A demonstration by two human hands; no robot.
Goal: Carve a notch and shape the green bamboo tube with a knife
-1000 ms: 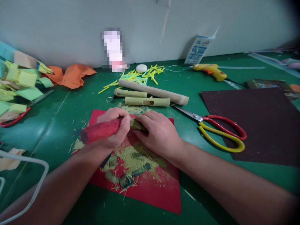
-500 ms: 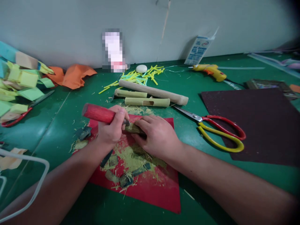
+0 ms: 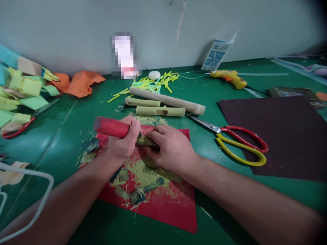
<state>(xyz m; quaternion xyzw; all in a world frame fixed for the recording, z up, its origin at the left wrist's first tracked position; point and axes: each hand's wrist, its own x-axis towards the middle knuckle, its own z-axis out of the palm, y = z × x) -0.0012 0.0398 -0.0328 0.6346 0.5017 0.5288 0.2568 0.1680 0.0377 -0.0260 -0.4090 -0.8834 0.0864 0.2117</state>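
Note:
My left hand (image 3: pixel 122 143) is closed round the red handle of a tool (image 3: pixel 109 126), whose tip meets a short green bamboo piece (image 3: pixel 146 140). My right hand (image 3: pixel 171 149) grips that bamboo piece and presses it down on a red mat (image 3: pixel 168 204). The tool's blade is hidden between my fingers. Green shavings and peeled bark bits (image 3: pixel 143 177) lie on the mat under my hands.
Behind the mat lie two bamboo tubes (image 3: pixel 160 111) (image 3: pixel 142 101) and a wooden rod (image 3: pixel 167 99). Red and yellow scissors (image 3: pixel 237 143), a dark sheet (image 3: pixel 281 132) and a glue gun (image 3: pixel 230 77) are on the right. Coloured paper pieces (image 3: pixel 22 92) are piled on the left.
The red handle swung up from lying low and leftward, then moved slightly right and levelled. My right hand stayed on the bamboo piece.

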